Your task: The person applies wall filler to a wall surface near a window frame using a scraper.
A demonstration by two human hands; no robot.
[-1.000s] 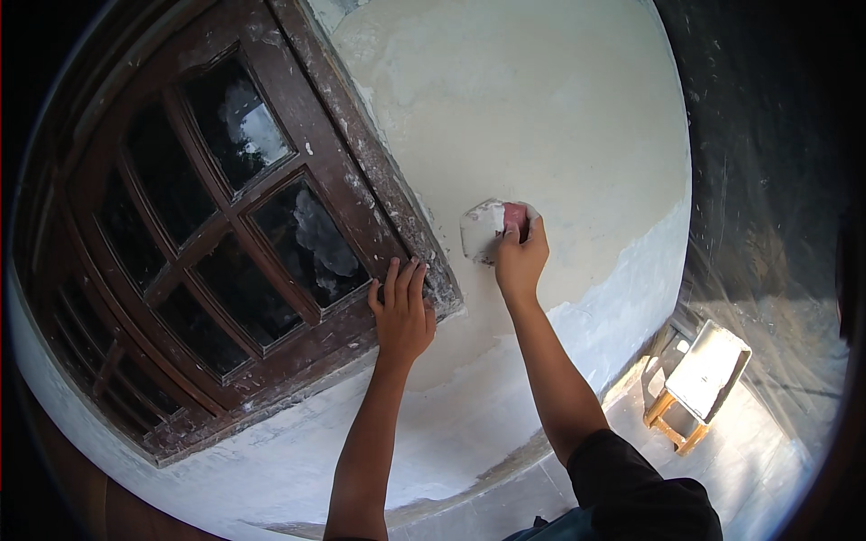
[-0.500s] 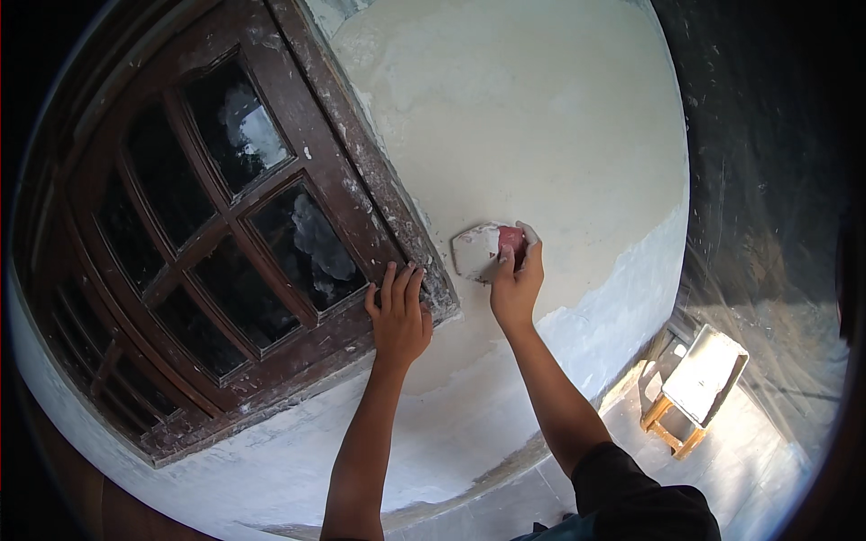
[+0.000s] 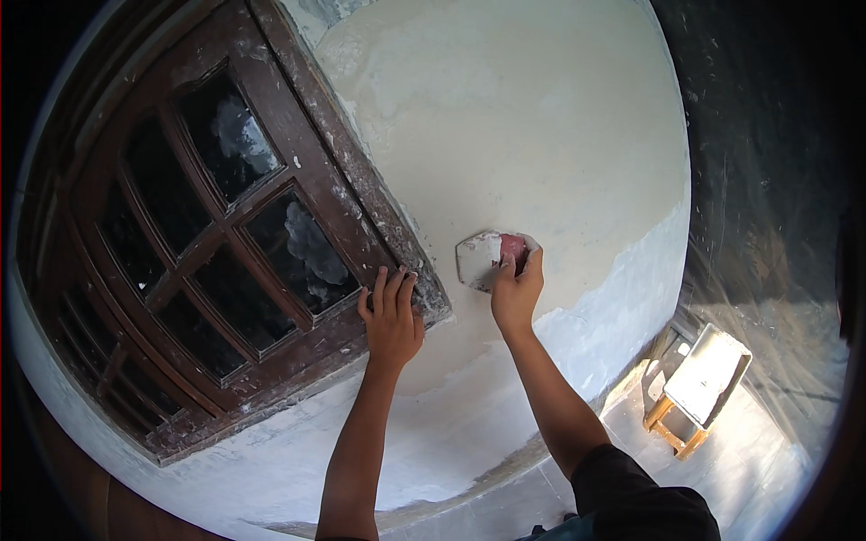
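Observation:
My right hand (image 3: 516, 293) grips a putty knife (image 3: 480, 257) with a red handle and a wide pale blade, pressed flat against the cream plastered wall (image 3: 541, 135). The blade points left and sits just right of the window frame's lower corner. My left hand (image 3: 391, 316) lies flat with fingers spread on the lower right corner of the dark brown wooden window frame (image 3: 356, 171). The frame is smeared with white plaster, and the window (image 3: 216, 234) has several dark glass panes.
Below the cream area the wall turns whitish-blue (image 3: 613, 325). On the tiled floor at lower right stands a small wooden stool (image 3: 672, 424) with a pale tray (image 3: 708, 374) on it. A dark plastic-covered surface (image 3: 767, 180) runs along the right.
My right hand has carried the putty knife down and to the left across the wall, closer to the window frame. My left hand has stayed on the frame.

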